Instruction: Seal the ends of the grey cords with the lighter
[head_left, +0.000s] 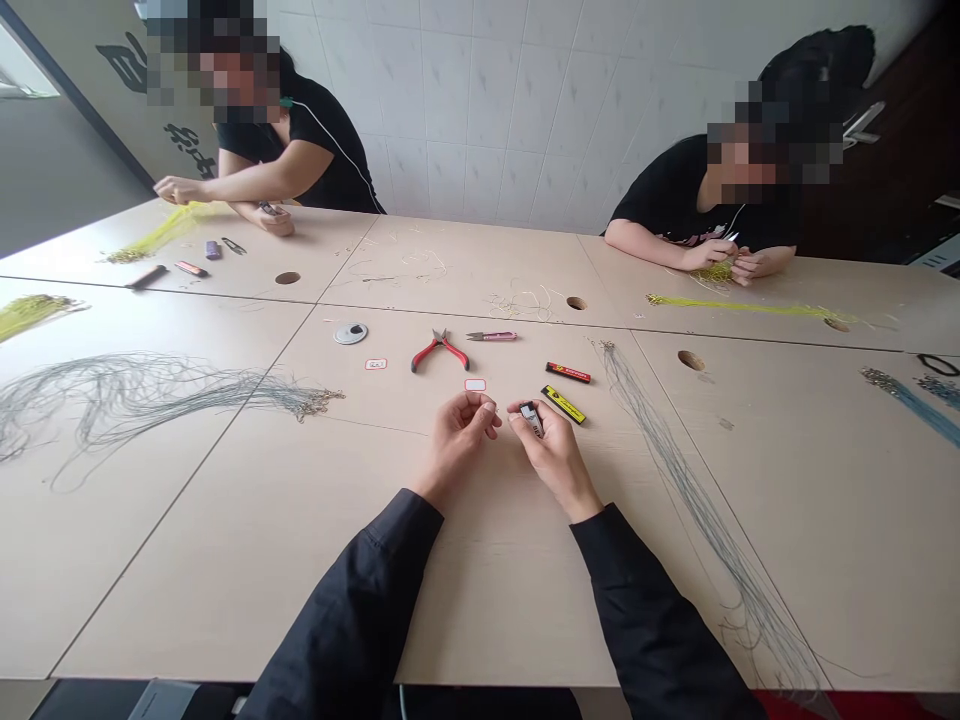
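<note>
My right hand [561, 458] is closed around a lighter [532, 418] with a dark top and pale printed body. Just left of it, my left hand [459, 440] pinches the end of a thin grey cord [382, 430]; the tip between the fingers is too small to make out. Left of my hands lies a loose bundle of grey cords [247, 383] with metal ends. A second grey cord bundle [675, 470] stretches down the table on the right. Close beyond my right hand are a yellow lighter [564, 405] and a red-and-black lighter [568, 373].
Red-handled pliers [440, 350], pink thread snips [492, 337], a round metal disc [351, 333] and small labels [475, 385] lie beyond my hands. Two co-workers sit across the table [480, 600], handling yellow-green cords [750, 305]. Cable holes [691, 360] pierce the tabletop.
</note>
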